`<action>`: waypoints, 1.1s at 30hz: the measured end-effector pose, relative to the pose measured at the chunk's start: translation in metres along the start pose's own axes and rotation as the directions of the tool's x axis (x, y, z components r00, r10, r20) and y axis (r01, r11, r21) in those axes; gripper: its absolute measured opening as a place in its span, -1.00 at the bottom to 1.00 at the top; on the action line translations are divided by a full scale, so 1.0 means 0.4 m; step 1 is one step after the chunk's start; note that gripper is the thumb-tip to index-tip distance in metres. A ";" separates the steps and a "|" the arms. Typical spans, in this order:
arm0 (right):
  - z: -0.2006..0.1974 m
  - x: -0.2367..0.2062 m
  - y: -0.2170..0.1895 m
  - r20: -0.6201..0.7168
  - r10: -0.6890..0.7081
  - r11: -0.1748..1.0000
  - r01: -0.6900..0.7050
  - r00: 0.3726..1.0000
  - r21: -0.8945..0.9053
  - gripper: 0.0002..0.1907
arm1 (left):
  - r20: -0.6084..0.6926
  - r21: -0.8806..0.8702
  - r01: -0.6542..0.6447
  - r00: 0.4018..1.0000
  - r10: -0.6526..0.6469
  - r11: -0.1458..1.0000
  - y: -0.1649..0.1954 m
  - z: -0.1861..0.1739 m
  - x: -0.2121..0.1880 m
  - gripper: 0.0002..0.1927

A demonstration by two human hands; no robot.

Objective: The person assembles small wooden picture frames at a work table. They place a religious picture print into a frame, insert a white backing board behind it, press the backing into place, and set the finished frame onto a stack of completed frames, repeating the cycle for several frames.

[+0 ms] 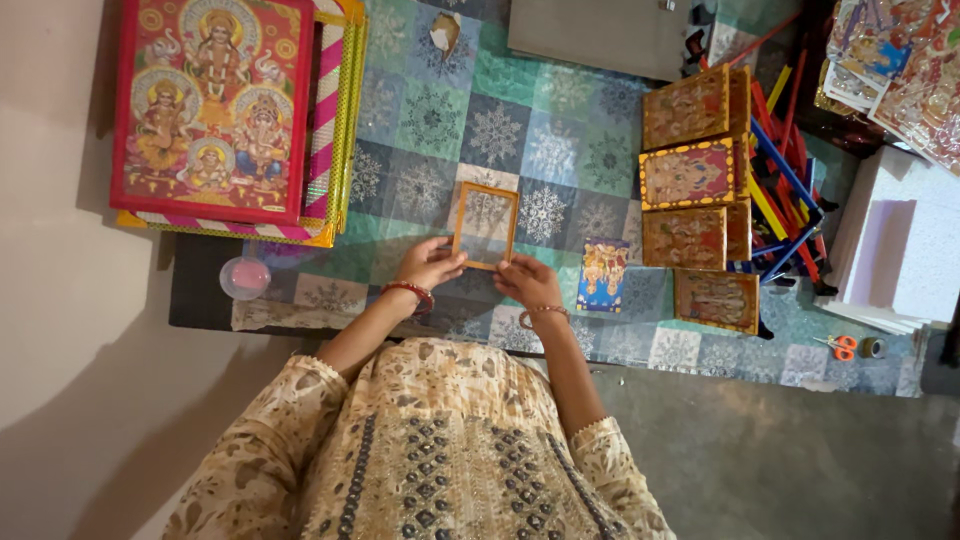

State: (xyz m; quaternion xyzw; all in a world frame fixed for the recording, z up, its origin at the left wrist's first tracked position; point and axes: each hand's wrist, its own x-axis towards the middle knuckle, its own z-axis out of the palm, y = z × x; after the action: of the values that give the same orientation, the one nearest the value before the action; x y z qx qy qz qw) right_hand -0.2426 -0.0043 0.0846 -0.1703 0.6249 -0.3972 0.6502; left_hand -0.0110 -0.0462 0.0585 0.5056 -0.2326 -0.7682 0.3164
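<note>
Patterned cloth, printed with snowflake squares in blue, green and grey, is spread over the floor, with bare grey floor nearer the person and a pale wall at the left.

Only 1 view is given, from the head camera looking straight down. A small empty frame with a narrow golden-orange border is held upright on the cloth, just ahead of the person. It is gripped at its lower left corner by the left hand and at its lower right corner by the right hand, both closed narrowly on the border. The cloth pattern is seen through its opening, so no picture is fitted in it yet.

A small devotional print lies flat just beside the right hand, untouched. Further right, 4 finished framed pictures are stacked in a column, so part of the work looks done. Coloured strips lie beyond them, orange scissors near the cloth's edge, and a large red-framed picture at the upper left.
</note>
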 end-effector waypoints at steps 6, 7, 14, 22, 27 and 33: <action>-0.006 -0.009 0.002 0.020 -0.016 0.999 0.015 1.000 0.037 -0.65 | 0.120 -0.074 -0.037 0.992 0.046 0.997 -0.010 -0.020 0.004 -0.42; -0.004 -0.011 0.002 0.015 -0.019 1.000 0.018 1.000 0.022 -0.66 | 0.119 -0.077 -0.044 0.991 0.053 0.996 -0.012 -0.020 0.001 -0.44; 0.035 -0.031 -0.017 0.005 0.058 0.995 -0.058 0.998 0.085 -0.67 | 0.076 0.038 -0.103 0.992 0.100 0.994 -0.010 -0.010 -0.008 -0.50; 0.076 -0.039 -0.012 0.018 0.009 0.994 -0.011 1.000 0.109 -0.57 | 0.058 0.086 -0.116 0.992 0.111 0.990 -0.026 -0.011 0.001 -0.52; 0.072 -0.035 -0.011 0.012 0.042 0.987 -0.044 0.999 0.153 -0.63 | 0.122 -0.053 -0.032 0.992 0.038 0.998 -0.013 -0.019 -0.005 -0.59; 0.081 -0.038 -0.020 0.064 0.106 0.956 -0.120 0.992 0.269 -0.67 | 0.142 -0.065 -0.018 0.989 0.027 0.998 -0.001 -0.017 -0.008 -0.61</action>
State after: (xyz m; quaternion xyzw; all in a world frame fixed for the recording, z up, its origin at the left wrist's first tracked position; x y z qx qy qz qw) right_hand -0.2128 -0.0074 0.1059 -0.0529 0.5568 -0.4374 0.7042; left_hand -0.0041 -0.0437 0.0576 0.4362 -0.2358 -0.8059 0.3234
